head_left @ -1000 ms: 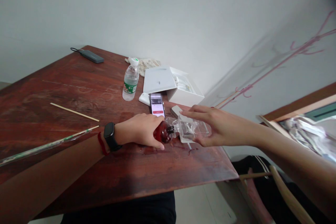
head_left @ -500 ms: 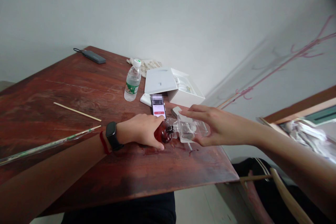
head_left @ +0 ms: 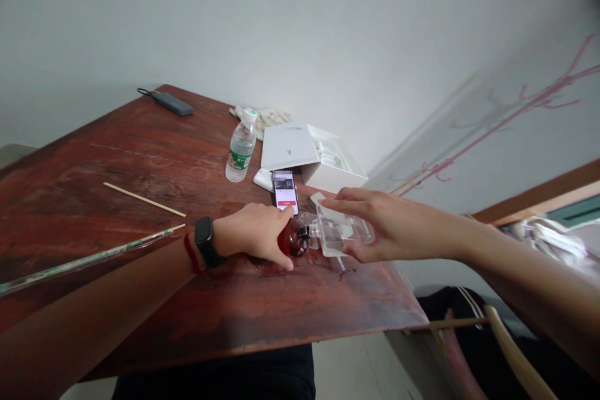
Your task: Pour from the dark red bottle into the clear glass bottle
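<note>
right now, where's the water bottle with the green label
In the head view, the water bottle stands on the table, left of centre, just left of the white box and beyond the left hand.

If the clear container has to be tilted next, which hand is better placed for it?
Right, most likely. The right hand has the clear container in its grip, while the left hand is around the dark red container and would probably have to let go first.

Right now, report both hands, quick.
Left hand: closed around the dark red bottle.
Right hand: holding the clear bottle, its neck toward the dark red one.
</note>
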The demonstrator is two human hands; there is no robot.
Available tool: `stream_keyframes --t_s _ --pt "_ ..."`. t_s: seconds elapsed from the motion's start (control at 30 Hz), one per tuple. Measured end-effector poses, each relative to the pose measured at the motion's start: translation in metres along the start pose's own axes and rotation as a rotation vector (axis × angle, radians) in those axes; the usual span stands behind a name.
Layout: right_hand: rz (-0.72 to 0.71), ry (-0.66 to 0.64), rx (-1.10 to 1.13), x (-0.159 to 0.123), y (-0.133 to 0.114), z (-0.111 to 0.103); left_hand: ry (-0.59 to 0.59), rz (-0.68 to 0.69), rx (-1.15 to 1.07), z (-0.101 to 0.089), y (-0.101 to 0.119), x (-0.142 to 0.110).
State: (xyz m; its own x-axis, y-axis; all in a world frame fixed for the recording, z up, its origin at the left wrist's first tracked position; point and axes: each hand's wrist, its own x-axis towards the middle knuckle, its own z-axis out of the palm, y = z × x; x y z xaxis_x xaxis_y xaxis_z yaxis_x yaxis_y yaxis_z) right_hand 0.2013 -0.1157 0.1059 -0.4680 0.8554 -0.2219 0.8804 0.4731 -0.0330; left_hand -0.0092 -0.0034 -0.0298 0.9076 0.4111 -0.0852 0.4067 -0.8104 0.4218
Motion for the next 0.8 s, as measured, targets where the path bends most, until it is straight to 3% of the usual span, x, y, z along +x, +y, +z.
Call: stream_keyframes --t_s 0.8 --pt "0.002 -0.043 -0.062 0.0060 -0.0065 -0.0047 0.008 0.006 -0.002 -0.0027 -0.0022 -0.0050"
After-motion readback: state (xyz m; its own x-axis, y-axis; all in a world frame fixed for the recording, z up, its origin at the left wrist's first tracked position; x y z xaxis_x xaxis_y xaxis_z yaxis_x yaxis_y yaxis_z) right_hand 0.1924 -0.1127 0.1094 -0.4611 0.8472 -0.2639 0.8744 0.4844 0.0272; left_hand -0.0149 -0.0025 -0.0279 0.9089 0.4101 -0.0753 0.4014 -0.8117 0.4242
